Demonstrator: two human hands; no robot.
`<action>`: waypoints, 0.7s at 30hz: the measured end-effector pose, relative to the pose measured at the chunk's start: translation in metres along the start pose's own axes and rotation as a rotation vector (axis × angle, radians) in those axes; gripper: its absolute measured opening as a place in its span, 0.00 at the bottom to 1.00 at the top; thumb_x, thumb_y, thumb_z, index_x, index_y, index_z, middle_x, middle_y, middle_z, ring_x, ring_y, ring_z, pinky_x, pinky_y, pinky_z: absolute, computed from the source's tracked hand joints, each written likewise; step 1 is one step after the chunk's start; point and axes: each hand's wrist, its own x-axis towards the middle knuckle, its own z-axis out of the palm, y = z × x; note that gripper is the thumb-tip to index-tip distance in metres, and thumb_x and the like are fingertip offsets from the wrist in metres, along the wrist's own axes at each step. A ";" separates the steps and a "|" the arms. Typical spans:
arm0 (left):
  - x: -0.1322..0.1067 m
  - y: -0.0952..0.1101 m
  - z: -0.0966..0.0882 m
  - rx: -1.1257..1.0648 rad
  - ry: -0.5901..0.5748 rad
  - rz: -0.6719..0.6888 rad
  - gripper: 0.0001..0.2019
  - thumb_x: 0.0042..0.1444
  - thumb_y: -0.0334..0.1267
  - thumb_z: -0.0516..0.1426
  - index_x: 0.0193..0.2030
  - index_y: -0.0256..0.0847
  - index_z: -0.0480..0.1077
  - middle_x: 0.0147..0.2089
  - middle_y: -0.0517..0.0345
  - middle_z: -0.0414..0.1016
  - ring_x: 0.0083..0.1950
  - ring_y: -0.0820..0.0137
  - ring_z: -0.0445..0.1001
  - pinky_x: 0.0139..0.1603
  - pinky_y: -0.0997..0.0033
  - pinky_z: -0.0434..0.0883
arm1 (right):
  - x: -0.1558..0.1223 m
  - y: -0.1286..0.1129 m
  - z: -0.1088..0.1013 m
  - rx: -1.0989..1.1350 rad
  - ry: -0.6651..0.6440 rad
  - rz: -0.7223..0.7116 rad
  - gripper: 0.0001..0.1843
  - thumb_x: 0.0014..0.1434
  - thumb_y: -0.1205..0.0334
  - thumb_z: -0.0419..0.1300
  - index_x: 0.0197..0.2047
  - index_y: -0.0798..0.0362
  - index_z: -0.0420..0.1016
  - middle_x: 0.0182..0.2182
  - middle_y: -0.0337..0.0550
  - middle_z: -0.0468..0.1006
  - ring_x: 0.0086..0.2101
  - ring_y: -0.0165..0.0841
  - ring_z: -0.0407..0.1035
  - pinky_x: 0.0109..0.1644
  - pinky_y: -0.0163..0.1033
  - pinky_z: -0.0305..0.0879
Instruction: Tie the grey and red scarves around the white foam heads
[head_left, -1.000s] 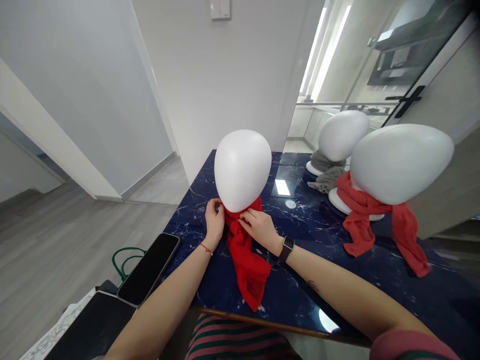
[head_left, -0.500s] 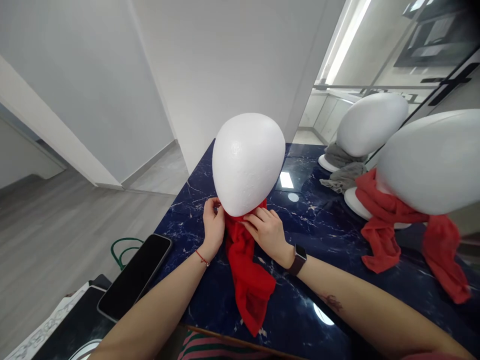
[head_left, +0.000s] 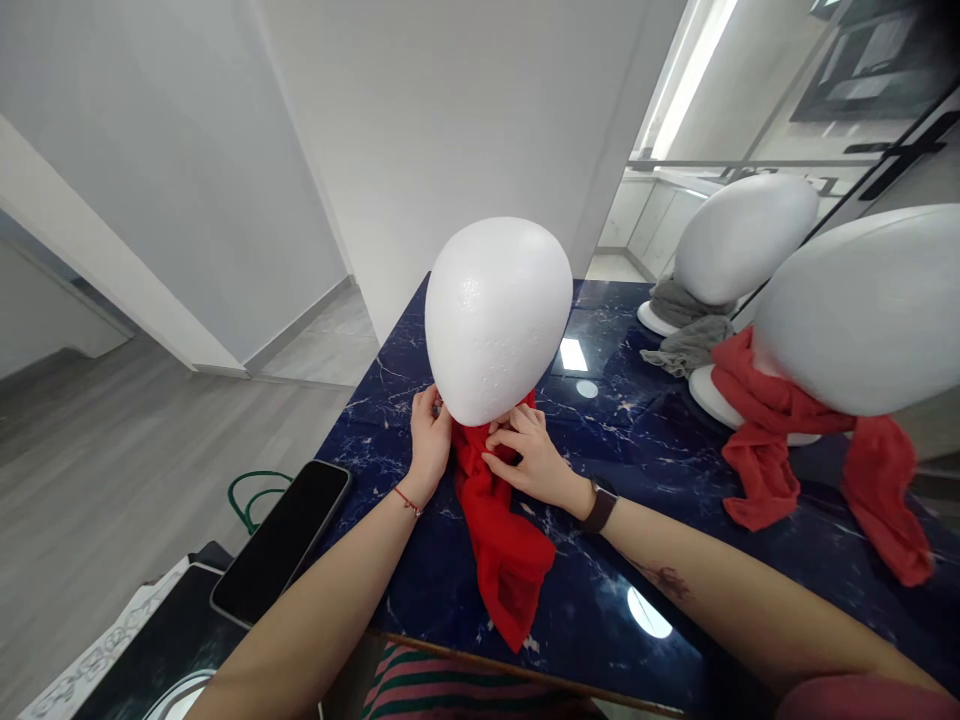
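Observation:
A white foam mannequin head stands in front of me on the dark blue marbled table. Round its neck is a red scarf, one end hanging down toward me over the tabletop. My left hand is at the left side of the neck, fingers curled in at the scarf; the fingertips are partly hidden by the head. At the front right of the neck, just below the chin, my right hand has its fingers bent on the scarf, with thumb and forefinger slightly apart. The back of the neck is hidden.
Two more white mannequin heads stand at the right: one with a grey scarf, the nearer with a coral-red scarf. A black phone lies at the left, beside a green cord. The table ends close to my body.
The right hand's thumb and forefinger have spread apart a little at the scarf, and its other fingers have moved in under the chin. My left hand stays at the neck. The view has shifted slightly.

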 end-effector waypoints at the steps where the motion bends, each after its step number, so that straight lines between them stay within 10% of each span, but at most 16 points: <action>1: 0.000 0.001 -0.001 0.018 -0.002 0.011 0.08 0.54 0.39 0.54 0.38 0.43 0.71 0.36 0.58 0.66 0.40 0.68 0.64 0.44 0.68 0.63 | 0.000 -0.001 0.001 -0.029 -0.008 -0.003 0.05 0.55 0.62 0.59 0.28 0.52 0.70 0.38 0.42 0.70 0.42 0.36 0.61 0.48 0.44 0.54; 14: -0.001 0.006 -0.004 0.091 -0.039 0.082 0.10 0.53 0.35 0.55 0.43 0.43 0.71 0.40 0.56 0.67 0.43 0.67 0.65 0.46 0.68 0.63 | -0.003 -0.009 0.005 -0.240 0.174 0.153 0.11 0.63 0.58 0.52 0.33 0.51 0.73 0.36 0.44 0.72 0.40 0.37 0.61 0.45 0.45 0.51; 21: -0.001 0.007 -0.003 0.091 -0.032 0.062 0.11 0.52 0.32 0.54 0.42 0.43 0.71 0.40 0.56 0.66 0.45 0.67 0.65 0.48 0.67 0.64 | 0.000 0.005 0.004 0.034 0.405 0.323 0.12 0.64 0.59 0.47 0.36 0.52 0.70 0.38 0.45 0.70 0.41 0.35 0.63 0.46 0.42 0.57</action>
